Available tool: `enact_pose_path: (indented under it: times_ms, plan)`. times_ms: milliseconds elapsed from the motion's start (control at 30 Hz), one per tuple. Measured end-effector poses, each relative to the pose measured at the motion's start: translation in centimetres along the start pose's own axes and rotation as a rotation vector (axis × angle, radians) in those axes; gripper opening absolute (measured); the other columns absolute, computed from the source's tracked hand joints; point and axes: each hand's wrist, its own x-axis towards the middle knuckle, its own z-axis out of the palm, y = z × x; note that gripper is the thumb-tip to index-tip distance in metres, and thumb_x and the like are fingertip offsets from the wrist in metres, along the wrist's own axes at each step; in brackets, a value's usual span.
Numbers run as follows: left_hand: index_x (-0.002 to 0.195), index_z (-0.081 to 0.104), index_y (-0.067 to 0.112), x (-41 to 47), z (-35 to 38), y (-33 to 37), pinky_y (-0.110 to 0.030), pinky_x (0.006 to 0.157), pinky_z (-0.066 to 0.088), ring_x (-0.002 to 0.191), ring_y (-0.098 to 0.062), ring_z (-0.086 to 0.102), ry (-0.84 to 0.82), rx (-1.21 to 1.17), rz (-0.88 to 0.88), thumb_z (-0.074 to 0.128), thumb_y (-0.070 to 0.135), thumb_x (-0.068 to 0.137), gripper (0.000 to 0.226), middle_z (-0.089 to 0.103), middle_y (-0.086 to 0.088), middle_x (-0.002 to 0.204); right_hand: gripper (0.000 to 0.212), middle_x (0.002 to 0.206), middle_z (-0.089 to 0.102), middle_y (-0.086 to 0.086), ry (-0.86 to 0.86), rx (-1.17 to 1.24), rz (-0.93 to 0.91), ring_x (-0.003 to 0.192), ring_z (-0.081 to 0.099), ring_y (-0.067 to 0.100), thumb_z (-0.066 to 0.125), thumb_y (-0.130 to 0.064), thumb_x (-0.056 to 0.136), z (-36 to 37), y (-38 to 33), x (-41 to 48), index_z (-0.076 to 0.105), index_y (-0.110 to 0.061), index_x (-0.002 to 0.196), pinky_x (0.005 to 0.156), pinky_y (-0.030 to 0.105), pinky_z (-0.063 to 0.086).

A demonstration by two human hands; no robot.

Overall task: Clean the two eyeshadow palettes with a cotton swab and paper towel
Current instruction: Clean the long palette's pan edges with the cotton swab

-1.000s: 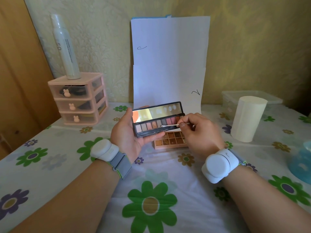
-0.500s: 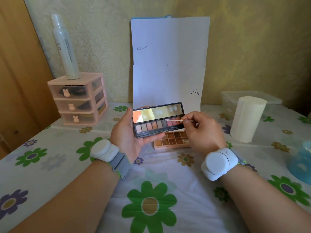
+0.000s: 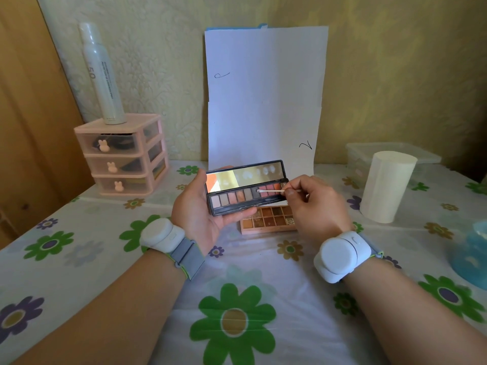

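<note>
My left hand (image 3: pixel 196 214) holds an open black eyeshadow palette (image 3: pixel 237 198) with a mirror lid, above the table. My right hand (image 3: pixel 313 204) pinches a cotton swab (image 3: pixel 271 191) whose white tip rests at the upper edge of the pans, right of the palette's middle. A second, pink-cased palette (image 3: pixel 268 219) with brown and gold pans lies open on the table below, partly hidden by the black palette and my right hand. A white paper towel roll (image 3: pixel 386 187) stands upright to the right.
A pink three-drawer organiser (image 3: pixel 123 156) with a white spray bottle (image 3: pixel 101 75) on top stands at the back left. White paper sheets (image 3: pixel 266 96) lean on the wall. A clear lidded box (image 3: pixel 390 154) sits behind the roll; a blue object (image 3: pixel 471 254) at the right edge.
The swab tip has moved up from the lower pans to the upper edge of the pan row, and my right hand has shifted slightly right. The left hand holds the palette steady.
</note>
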Motion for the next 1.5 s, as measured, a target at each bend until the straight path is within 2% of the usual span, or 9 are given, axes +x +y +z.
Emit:
enact_pose_path:
  times_ms: [67, 200, 367, 800, 933, 1033, 1233, 1367, 1500]
  plan:
    - [0.115, 0.065, 0.01, -0.08, 0.04, -0.08, -0.065, 0.07, 0.059, 0.09, -0.046, 0.075, -0.008, 0.017, 0.0, 0.042, 0.046, 0.106, 0.044, 0.076, -0.018, 0.113, 0.014, 0.088, 0.063, -0.008, 0.023, 0.011, 0.0, 0.075, 0.053, -0.001, 0.058, -0.017, 0.094, 0.04, -0.05, 0.01, 0.068, -0.023, 0.086, 0.062, 0.003, 0.035]
    - [0.118, 0.065, 0.008, -0.09, 0.06, -0.07, -0.064, 0.071, 0.059, 0.095, -0.046, 0.073, -0.006, 0.036, 0.003, 0.04, 0.046, 0.107, 0.046, 0.074, -0.021, 0.118, 0.015, 0.087, 0.063, -0.009, 0.043, 0.013, 0.003, 0.073, 0.052, -0.002, 0.058, -0.016, 0.094, 0.08, -0.15, 0.04, 0.067, -0.025, 0.085, 0.06, 0.002, 0.033]
    - [0.111, 0.068, 0.01, -0.15, 0.01, 0.06, -0.063, 0.067, 0.06, 0.084, -0.044, 0.076, -0.002, 0.007, 0.029, 0.04, 0.044, 0.107, 0.044, 0.078, -0.017, 0.105, 0.013, 0.087, 0.061, -0.011, -0.039, -0.007, 0.003, 0.072, 0.052, 0.001, 0.058, -0.019, 0.095, -0.06, 0.14, -0.06, 0.067, -0.024, 0.087, 0.059, 0.006, 0.034]
    - [0.125, 0.065, 0.007, 0.11, -0.23, -0.07, -0.061, 0.067, 0.062, 0.093, -0.045, 0.075, -0.022, 0.047, 0.018, 0.039, 0.047, 0.107, 0.051, 0.073, -0.022, 0.12, 0.014, 0.089, 0.063, -0.009, -0.001, 0.022, 0.016, 0.073, 0.052, 0.004, 0.057, -0.018, 0.094, -0.09, 0.04, 0.1, 0.067, -0.024, 0.086, 0.059, 0.004, 0.033]
    - [0.112, 0.069, 0.009, -0.04, -0.18, 0.02, -0.064, 0.069, 0.06, 0.09, -0.046, 0.075, -0.016, 0.028, 0.03, 0.04, 0.045, 0.107, 0.047, 0.073, -0.021, 0.119, 0.013, 0.085, 0.06, -0.011, -0.026, -0.007, 0.006, 0.072, 0.051, -0.002, 0.059, -0.018, 0.093, -0.18, 0.12, -0.04, 0.067, -0.023, 0.085, 0.061, 0.002, 0.033]
    - [0.113, 0.067, 0.009, -0.07, -0.03, 0.05, -0.063, 0.066, 0.06, 0.089, -0.045, 0.075, -0.001, 0.029, 0.03, 0.041, 0.045, 0.107, 0.045, 0.073, -0.021, 0.118, 0.014, 0.085, 0.06, -0.011, 0.007, 0.019, 0.005, 0.073, 0.052, 0.001, 0.058, -0.017, 0.094, -0.14, -0.02, -0.01, 0.067, -0.023, 0.085, 0.06, 0.004, 0.034]
    - [0.11, 0.066, 0.011, -0.03, -0.04, 0.02, -0.063, 0.065, 0.06, 0.086, -0.043, 0.076, 0.008, 0.042, 0.058, 0.04, 0.044, 0.107, 0.043, 0.08, -0.014, 0.098, 0.014, 0.087, 0.062, -0.01, 0.006, 0.021, 0.017, 0.075, 0.053, 0.0, 0.058, -0.017, 0.094, -0.12, -0.11, 0.0, 0.068, -0.022, 0.086, 0.059, 0.003, 0.033]
    - [0.114, 0.064, 0.012, -0.09, -0.02, 0.18, -0.06, 0.061, 0.061, 0.08, -0.041, 0.077, 0.012, 0.032, 0.053, 0.04, 0.045, 0.107, 0.042, 0.08, -0.013, 0.095, 0.018, 0.082, 0.061, -0.011, -0.016, 0.13, 0.081, 0.073, 0.053, 0.005, 0.056, -0.016, 0.093, -0.46, -0.09, 0.05, 0.067, -0.024, 0.081, 0.062, 0.014, 0.037]
    - [0.128, 0.059, 0.01, -0.09, 0.11, 0.18, -0.059, 0.058, 0.061, 0.082, -0.043, 0.076, 0.019, 0.032, 0.046, 0.042, 0.046, 0.107, 0.045, 0.076, -0.017, 0.109, 0.017, 0.077, 0.06, -0.01, 0.015, 0.197, 0.136, 0.07, 0.052, 0.01, 0.055, -0.019, 0.094, -0.52, 0.13, 0.23, 0.066, -0.025, 0.082, 0.063, 0.024, 0.039]
